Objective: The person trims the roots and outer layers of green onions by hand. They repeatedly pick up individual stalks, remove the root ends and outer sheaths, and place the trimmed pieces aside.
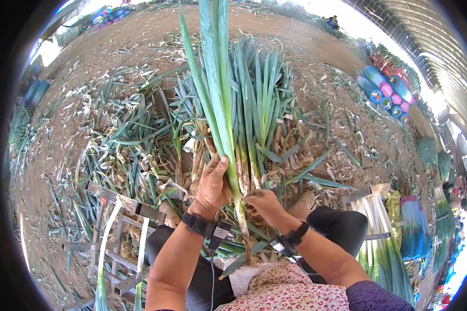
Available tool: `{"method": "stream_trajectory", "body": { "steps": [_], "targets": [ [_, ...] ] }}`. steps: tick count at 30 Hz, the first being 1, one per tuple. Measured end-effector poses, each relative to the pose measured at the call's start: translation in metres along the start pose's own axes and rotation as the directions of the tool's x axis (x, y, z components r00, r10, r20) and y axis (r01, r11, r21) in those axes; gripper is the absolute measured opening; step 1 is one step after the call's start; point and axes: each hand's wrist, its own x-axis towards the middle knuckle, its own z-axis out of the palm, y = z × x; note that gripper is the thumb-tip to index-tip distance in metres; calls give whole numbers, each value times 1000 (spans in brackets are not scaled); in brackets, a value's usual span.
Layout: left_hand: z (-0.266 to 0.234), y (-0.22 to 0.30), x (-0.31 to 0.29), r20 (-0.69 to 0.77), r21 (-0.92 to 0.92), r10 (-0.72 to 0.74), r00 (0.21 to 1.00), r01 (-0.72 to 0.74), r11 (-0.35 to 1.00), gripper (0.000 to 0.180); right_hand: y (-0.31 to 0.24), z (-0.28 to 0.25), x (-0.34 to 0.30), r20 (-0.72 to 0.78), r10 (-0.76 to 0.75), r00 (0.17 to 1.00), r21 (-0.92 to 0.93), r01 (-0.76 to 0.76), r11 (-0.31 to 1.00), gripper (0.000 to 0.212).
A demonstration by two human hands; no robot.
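Leek [224,103] held upright fills the middle of the view, its long green leaves running up past the top edge so the tips are cut off. The left hand [211,184] is wrapped around the stalk from the left, fingers curled behind it and thumb up along the front, gripping firmly just below where the leaves fan out. The right hand [262,201] sits lower and to the right, fingers pinched together on the pale lower stem; it seems to be nipping a strip of outer skin, though the fingertips are bunched so tightly that I cannot be sure what lies between them. The root end drops between the person's knees and is lost against the flowered apron [290,290].

Both wrists carry black straps [198,224], the left one with a small device and a cable trailing down.

Behind the hands a heap of untrimmed leeks [254,98] lies on the dirt floor, ringed by scattered leaf trimmings [124,140]. To the lower left stands a metal frame [120,228] with white bands, partly hidden by the left forearm. On the right, a stack of cleaned white-stemmed leeks [379,233] runs out of frame at the bottom. Farther off, blue and pink wrapped bundles [386,88] lie near the bright, washed-out rim, too small to make out.
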Motion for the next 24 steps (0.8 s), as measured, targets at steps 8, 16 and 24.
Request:
{"method": "stream_trajectory", "body": {
  "steps": [8,16,24],
  "targets": [
    [-13,-11,10,-23,114,96,995,-93,989,26,-10,5,-3,62,-214,975,-182,221,958,30],
    [-2,-4,3,-81,137,150,985,-138,981,23,-19,20,-9,-22,-303,953,-540,244,805,29],
    [2,19,5,-18,-41,76,997,-76,996,25,75,-10,-4,4,-200,980,193,195,962,27]
  ]
}}
